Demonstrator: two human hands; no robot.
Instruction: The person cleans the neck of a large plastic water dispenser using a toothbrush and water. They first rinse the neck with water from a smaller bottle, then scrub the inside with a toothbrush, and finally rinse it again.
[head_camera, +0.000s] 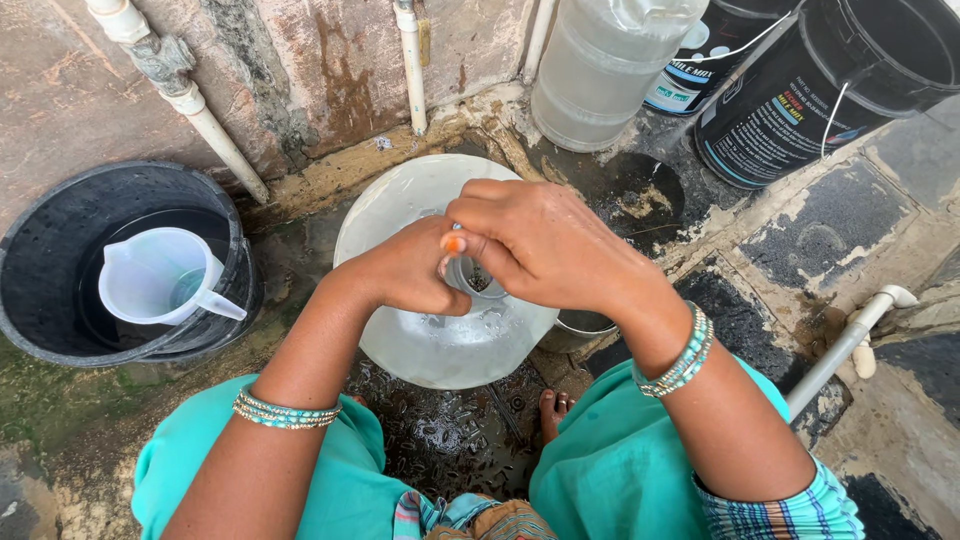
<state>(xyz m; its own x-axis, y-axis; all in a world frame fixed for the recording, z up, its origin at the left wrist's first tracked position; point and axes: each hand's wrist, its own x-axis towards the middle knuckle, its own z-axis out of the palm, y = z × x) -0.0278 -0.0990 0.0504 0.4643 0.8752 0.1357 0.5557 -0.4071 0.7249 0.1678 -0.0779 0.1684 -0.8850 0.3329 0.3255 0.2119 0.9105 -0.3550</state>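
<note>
The rough, wet concrete floor (850, 230), patched dark and pale, carries everything here. A large clear round plastic water jar (440, 340) stands on it at the middle. To the left sits a black plastic bucket (50, 260) with water inside. By the stained wall stand a translucent plastic canister (600, 70) and two black paint buckets (800, 100). A bare foot (553, 412) rests on the wet floor beside the jar.

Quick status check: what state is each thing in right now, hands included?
Large clear water jug: upright, mouth uncovered, wet.
Left hand: closed around the jug's neck.
Right hand: fingers at the jug's mouth; grip unclear.
Black bucket: upright, holds water.
Plastic mug: floating in the bucket, tilted.
Second clear jug: upright by the wall.
Black pails: open, tipped.
</note>
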